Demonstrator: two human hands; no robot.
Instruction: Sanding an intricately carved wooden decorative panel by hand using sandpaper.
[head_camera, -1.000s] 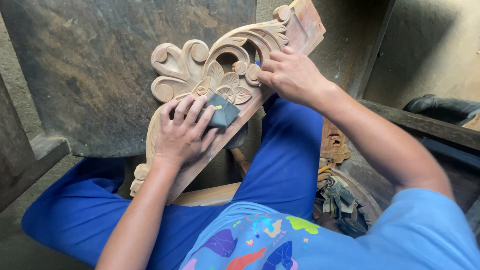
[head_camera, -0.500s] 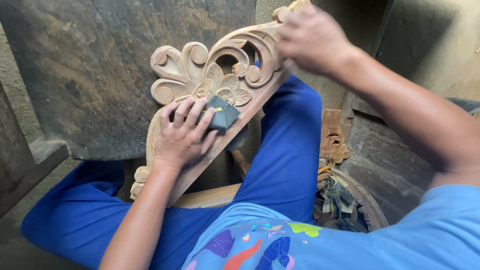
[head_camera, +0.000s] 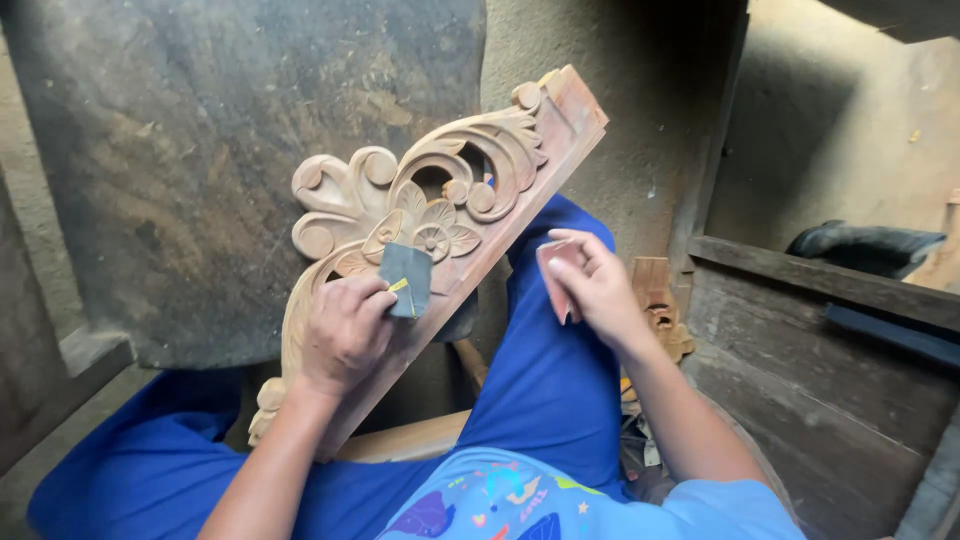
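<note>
While the dark board (head_camera: 200, 150) fills the left part of the view, leaning behind everything, the carved wooden panel (head_camera: 440, 210) lies slanted in front of it, from the person's left knee up to the top centre. The panel shows scrolls, leaves and a small flower in pale wood, and its straight lower edge rests on the lap, on the blue trousers (head_camera: 550, 380).

The left hand (head_camera: 345, 335) lies on the lower part of the panel, just under the flower. Its fingers are curled and they pinch a folded dark piece of sandpaper (head_camera: 406, 278), which stands up from the hand and touches the carving beside the flower.

More to the right, the right hand (head_camera: 590, 285) is off the panel, near its straight edge but not touching it. It grips a small reddish piece of sandpaper (head_camera: 555, 268) between the thumb and the fingers.

Behind this hand, a smaller carved wooden piece (head_camera: 665, 310) stands on the floor. At the far right there is a wooden bench (head_camera: 830, 340), and a black boot (head_camera: 865, 245) lies beyond it.
</note>
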